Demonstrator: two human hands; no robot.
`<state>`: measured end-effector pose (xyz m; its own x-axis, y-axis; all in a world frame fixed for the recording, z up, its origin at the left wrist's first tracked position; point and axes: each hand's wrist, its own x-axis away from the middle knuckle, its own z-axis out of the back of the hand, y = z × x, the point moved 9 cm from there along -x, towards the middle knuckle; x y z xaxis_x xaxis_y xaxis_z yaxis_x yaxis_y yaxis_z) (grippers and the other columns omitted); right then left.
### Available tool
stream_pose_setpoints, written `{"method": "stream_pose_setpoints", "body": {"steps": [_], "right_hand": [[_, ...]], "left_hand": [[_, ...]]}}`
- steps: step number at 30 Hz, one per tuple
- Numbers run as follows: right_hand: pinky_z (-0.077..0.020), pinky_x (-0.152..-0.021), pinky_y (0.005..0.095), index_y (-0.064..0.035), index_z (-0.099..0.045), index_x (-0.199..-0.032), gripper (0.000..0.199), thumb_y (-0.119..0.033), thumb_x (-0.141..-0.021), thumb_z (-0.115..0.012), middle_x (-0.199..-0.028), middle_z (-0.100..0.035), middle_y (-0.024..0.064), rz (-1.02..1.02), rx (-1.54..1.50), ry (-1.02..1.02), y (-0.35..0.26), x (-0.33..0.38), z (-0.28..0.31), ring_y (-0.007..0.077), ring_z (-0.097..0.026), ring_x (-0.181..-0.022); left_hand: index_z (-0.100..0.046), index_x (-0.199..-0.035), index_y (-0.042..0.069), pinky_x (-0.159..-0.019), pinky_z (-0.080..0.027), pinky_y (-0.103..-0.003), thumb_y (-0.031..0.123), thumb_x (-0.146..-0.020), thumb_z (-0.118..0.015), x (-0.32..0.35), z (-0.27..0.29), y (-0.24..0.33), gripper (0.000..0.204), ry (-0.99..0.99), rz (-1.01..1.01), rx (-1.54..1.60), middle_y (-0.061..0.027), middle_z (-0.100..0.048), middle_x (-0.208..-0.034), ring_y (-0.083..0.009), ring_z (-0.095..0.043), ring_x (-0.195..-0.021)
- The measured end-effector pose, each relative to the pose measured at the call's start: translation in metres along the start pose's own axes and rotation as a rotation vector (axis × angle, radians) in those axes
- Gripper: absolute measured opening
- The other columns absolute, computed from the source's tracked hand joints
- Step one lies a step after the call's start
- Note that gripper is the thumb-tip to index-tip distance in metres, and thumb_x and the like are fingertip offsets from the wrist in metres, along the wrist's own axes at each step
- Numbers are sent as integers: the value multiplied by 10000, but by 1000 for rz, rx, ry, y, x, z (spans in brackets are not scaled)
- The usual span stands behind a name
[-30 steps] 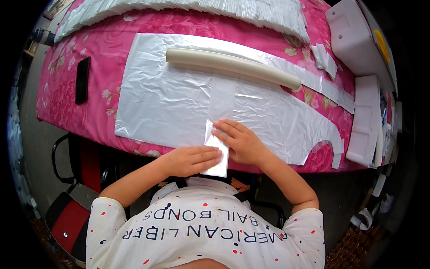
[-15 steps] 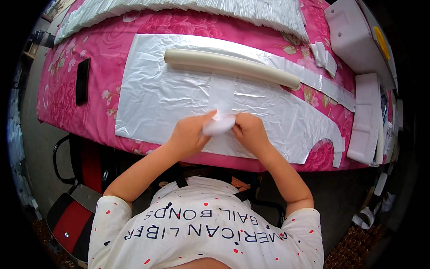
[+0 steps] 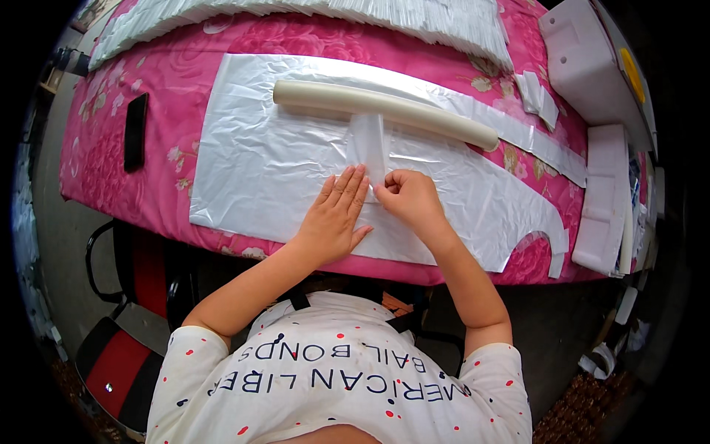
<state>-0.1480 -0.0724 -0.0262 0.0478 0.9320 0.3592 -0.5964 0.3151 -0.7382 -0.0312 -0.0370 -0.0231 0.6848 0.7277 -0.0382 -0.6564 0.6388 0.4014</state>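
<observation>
A wide sheet of white plastic film (image 3: 251, 163), shaped like an apron, lies spread on the table. On it, a narrow folded strip of white film (image 3: 367, 140) runs toward me from under a cream-coloured tube (image 3: 384, 111). My left hand (image 3: 336, 214) lies flat with its fingers stretched out, the fingertips at the strip's left edge. My right hand (image 3: 410, 198) is closed in a pinch on the strip's near right edge. The strip's near end is partly hidden by the hands.
A long row of folded white film packets (image 3: 318, 9) lines the far edge of the pink flowered tablecloth (image 3: 170, 63). A black phone (image 3: 135, 133) lies at left. White foam boxes (image 3: 584, 59) stand at right, near small folded pieces (image 3: 536, 100). A red-and-black chair (image 3: 122, 370) stands at lower left.
The bunched white film between my hands is now a flat folded strip on the sheet. My left hand has opened and flattened; the right still pinches.
</observation>
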Motion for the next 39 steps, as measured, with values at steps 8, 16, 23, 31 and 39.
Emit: {"method": "stream_pose_setpoints", "body": {"steps": [8,16,23,31,39], "right_hand": [[-380,-947,402,-54,-524,-1175,501,-203,-720,-668,-1243,-498,118,831,625,296,-43,33,1,250,-469,-1132],[-386,-969,374,-33,-552,-1146,466,0,-681,-579,-1230,-519,107,871,443,23,-45,8,4,275,-467,-1157],[-490,-770,343,-51,-626,-977,361,42,-629,-604,-1002,-620,67,942,403,111,-40,25,3,252,-583,-915],[-488,-680,328,-70,-656,-898,202,-74,-699,-624,-851,-642,51,794,245,135,-29,52,4,216,-599,-779],[-436,-501,264,18,-659,-768,275,-242,-829,-597,-589,-606,83,-13,-148,-64,13,-4,9,138,-594,-519]], "left_hand": [[-357,-1303,-32,-1047,-253,-402,244,-766,-605,-9,16,-3,653,46,-91,0,-176,-349,-1371,-290,-322,-1282],[-529,-1105,-27,-891,-417,-367,48,-679,-593,-21,30,-5,437,230,-171,-99,-128,-538,-1182,-251,-514,-1092],[-560,-1073,2,-856,-445,-379,24,-667,-576,1,38,7,407,274,-417,17,-125,-580,-1130,-246,-569,-1022],[-549,-1130,9,-785,-447,-359,54,-646,-626,9,33,1,491,131,-266,202,-131,-613,-1053,-239,-591,-966],[-415,-1247,-68,-609,-465,-287,133,-794,-625,-26,26,-51,538,97,393,530,-138,-645,-727,-242,-617,-659]]}}
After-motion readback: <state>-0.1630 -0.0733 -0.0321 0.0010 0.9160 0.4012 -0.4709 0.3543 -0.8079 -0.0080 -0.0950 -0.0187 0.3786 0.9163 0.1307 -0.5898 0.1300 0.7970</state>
